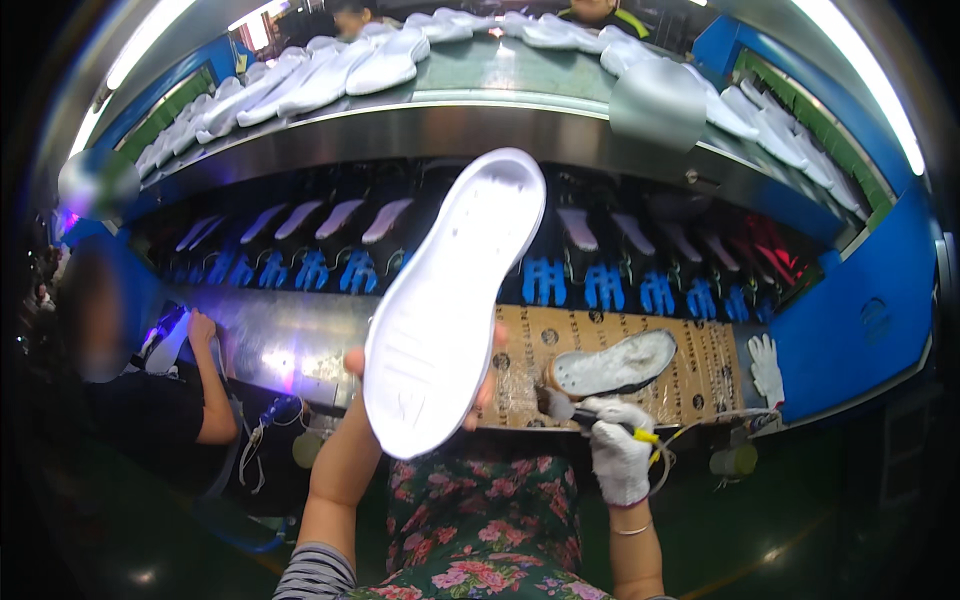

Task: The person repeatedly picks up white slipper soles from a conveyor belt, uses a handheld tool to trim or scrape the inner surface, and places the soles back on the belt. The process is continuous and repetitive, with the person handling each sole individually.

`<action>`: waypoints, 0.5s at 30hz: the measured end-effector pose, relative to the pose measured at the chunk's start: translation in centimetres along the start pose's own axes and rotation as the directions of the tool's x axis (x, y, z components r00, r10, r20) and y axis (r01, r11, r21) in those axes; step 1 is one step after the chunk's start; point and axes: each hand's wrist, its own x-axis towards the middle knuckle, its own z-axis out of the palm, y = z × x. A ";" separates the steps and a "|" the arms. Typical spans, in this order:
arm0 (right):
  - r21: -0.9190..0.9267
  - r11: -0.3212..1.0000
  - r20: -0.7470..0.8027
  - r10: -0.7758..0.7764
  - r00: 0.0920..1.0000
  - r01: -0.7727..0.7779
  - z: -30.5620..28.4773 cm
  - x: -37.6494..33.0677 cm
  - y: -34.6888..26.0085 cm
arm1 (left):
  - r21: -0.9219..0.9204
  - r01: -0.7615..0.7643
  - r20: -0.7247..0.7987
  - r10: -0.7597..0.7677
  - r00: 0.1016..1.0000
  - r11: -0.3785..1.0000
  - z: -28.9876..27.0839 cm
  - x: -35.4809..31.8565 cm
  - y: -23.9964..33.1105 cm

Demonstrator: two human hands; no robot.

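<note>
White shoe sole (450, 310), one: is held up in front of the worktop (262, 335), tilted. Left hand (486, 390), bare: grip is clamped on the sole from behind, fingers along its edge. Right hand (618, 452), gloved: grip is closed around a brush (556, 405). Second sole (615, 365), greyish: lies near the brush on a brown printed sheet (520, 345). White glove (766, 368), loose: rests right of the sheet. Blue clamps (545, 283), one row: stand behind. Belt (500, 72), green: carries more white soles (388, 62) above.
</note>
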 end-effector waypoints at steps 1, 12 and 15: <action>-0.046 0.997 -0.077 0.055 0.996 -0.059 0.3 -0.2 0.1 | 0.039 0.004 0.030 -0.006 1.000 0.999 0.2 3.3 1.1; -0.072 0.965 -0.109 0.245 0.963 -0.253 -0.9 -1.1 7.0 | 0.880 -0.049 -0.245 0.540 0.805 0.472 -3.0 23.9 4.1; -0.116 0.945 -0.119 0.293 0.949 -0.307 -1.3 -1.0 6.9 | 0.633 0.293 0.371 0.613 0.697 -0.716 -5.8 26.2 7.3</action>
